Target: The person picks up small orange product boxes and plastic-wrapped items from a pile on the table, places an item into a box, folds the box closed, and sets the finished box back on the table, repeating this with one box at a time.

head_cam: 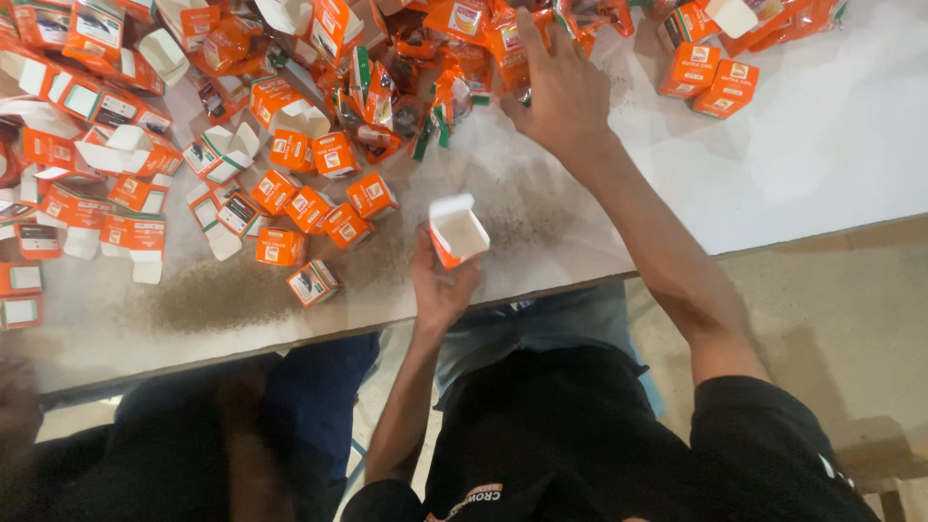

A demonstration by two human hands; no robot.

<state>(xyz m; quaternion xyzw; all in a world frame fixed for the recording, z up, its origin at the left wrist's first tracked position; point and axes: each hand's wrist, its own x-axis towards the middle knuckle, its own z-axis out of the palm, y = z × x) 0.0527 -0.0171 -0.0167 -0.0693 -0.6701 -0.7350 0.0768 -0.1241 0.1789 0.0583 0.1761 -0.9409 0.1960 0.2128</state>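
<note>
Head view, nearest first: left hand [441, 285] closed around a small open carton [456, 232], flap up so its white inside faces upward, over the table [822, 145] edge; farther off, right hand [561, 92], fingers spread, rests on the orange sachet pile [435, 58]; whether it grips one, I cannot tell.

- We cannot see the fingertips of our right hand [561, 92]; they sink into the heap of orange sachets [440, 58].
- Our left hand [442, 285] covers the lower part of the open orange carton [456, 230].
- The top edge cuts off the heap, and the left edge cuts off the flattened cartons [19, 290].
- Print on the small closed boxes [309, 208] is too small to tell.
- A person at lower left [145, 454] is dark and blurred.
</note>
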